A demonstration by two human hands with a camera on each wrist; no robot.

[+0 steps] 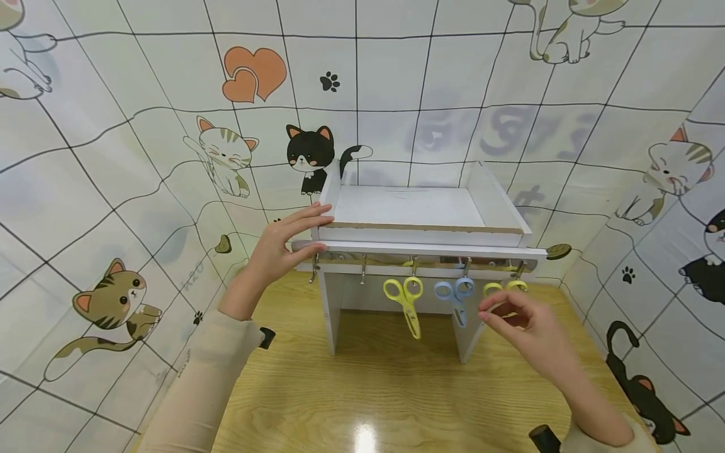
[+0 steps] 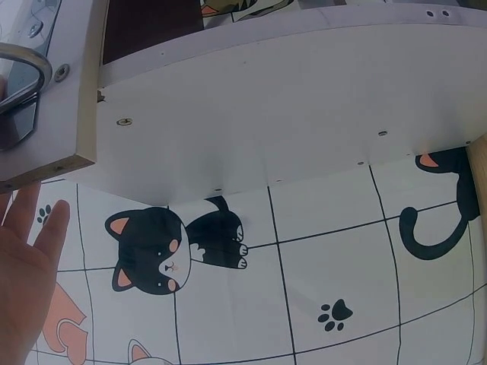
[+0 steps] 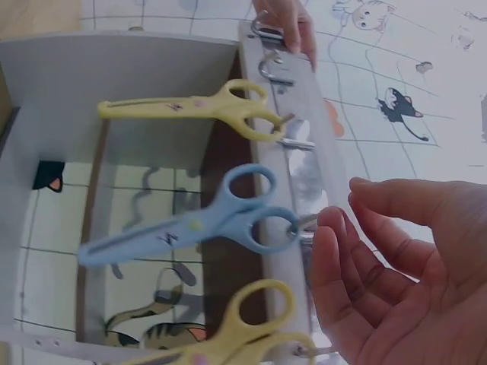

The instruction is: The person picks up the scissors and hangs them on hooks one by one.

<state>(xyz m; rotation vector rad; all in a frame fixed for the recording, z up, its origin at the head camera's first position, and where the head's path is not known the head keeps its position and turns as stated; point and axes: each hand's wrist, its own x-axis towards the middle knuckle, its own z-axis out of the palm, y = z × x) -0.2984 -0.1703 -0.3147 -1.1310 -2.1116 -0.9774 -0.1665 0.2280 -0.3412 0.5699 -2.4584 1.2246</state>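
My left hand (image 1: 283, 239) rests on the left end of a white shelf unit (image 1: 408, 207), fingers extended over its side and thumb against the front rail. From hooks under the rail hang yellow scissors (image 1: 411, 311), blue scissors (image 1: 459, 302) and, at the right, a second yellow pair (image 3: 251, 327), partly behind my right hand in the head view. Just in front of these last two floats my right hand (image 1: 529, 330), fingers loosely bent. The right wrist view shows its thumb apart from the fingers and nothing held.
Two bare hooks, one of them a hook (image 1: 364, 272) left of the scissors, hang from the rail. The unit stands on a wood-grain table (image 1: 362, 384). Behind and at both sides rises a white cat-print sheet (image 1: 396, 69) with black grid lines.
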